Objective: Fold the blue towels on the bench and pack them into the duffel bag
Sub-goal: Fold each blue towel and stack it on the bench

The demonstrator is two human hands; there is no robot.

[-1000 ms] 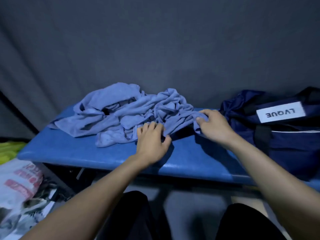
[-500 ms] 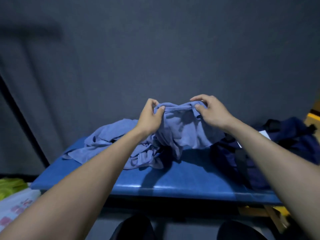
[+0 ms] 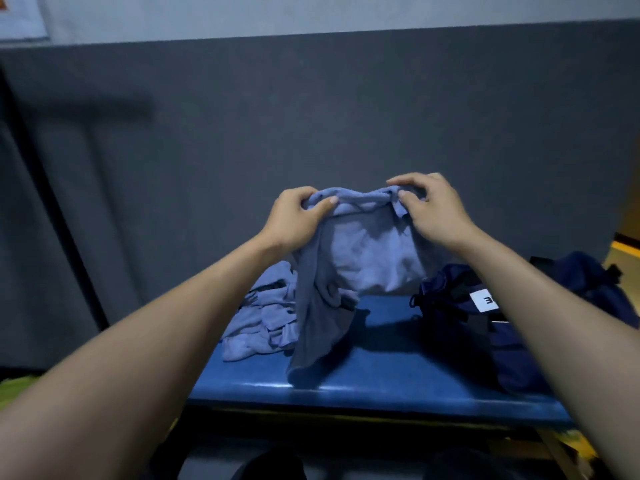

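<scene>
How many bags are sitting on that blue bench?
1: a navy duffel bag at the bench's right end, partly hidden behind the person's right forearm.

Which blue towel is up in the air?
The towel that the left hand and right hand pinch by its top edge hangs up; the other towels lie crumpled on the bench.

My left hand (image 3: 294,216) and my right hand (image 3: 427,206) are up side by side above the worktop (image 3: 381,375), each pinching the top edge of one towel (image 3: 353,265). It hangs between them, and its lower end touches the worktop near the front edge. The heap of other towels (image 3: 263,323) lies on the worktop to the left of it. The duffel bag (image 3: 485,323) sits on the worktop to the right. A wall (image 3: 311,116) stands behind the worktop.
</scene>
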